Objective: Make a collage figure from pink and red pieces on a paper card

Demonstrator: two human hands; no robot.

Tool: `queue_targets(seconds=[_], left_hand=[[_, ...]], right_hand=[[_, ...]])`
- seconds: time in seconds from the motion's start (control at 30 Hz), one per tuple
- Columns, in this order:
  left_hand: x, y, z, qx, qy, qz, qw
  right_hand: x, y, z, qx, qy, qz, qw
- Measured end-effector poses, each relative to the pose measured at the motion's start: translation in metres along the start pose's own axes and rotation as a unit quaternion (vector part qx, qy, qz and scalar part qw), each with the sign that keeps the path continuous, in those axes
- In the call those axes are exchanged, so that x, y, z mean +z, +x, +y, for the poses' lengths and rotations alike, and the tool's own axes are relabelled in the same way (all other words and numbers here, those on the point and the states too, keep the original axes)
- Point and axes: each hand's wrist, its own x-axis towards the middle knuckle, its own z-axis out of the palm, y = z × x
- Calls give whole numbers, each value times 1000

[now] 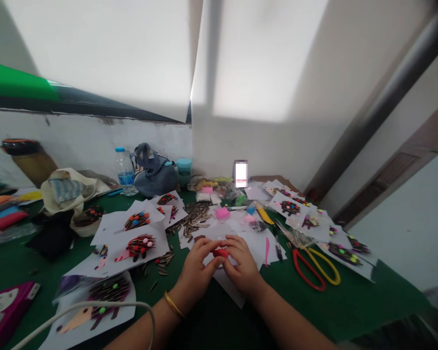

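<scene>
Red lump (221,253) pinched between left hand (200,262) and right hand (241,265), fingers of both curled together on it, held over white paper (230,288) at near centre. Scissors (305,247) laid to the right; striped seeds (196,215) scattered far left of the hands.

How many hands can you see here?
2: the left hand and the right hand, side by side above white paper, a small red piece in their shared grip.
</scene>
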Motion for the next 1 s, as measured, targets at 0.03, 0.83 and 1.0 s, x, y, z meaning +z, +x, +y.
queue_targets(seconds=[0.03, 0.83, 1.0], left_hand=[[0, 0, 1, 4, 8, -8, 1000], [3, -3, 1, -26, 31, 26, 999], [4, -4, 1, -1, 56, 8, 998]], right_hand=[[0, 0, -1, -5, -3, 0, 1000], [2, 0, 4, 10, 17, -18, 1000], [4, 0, 4, 5, 3, 9, 1000]])
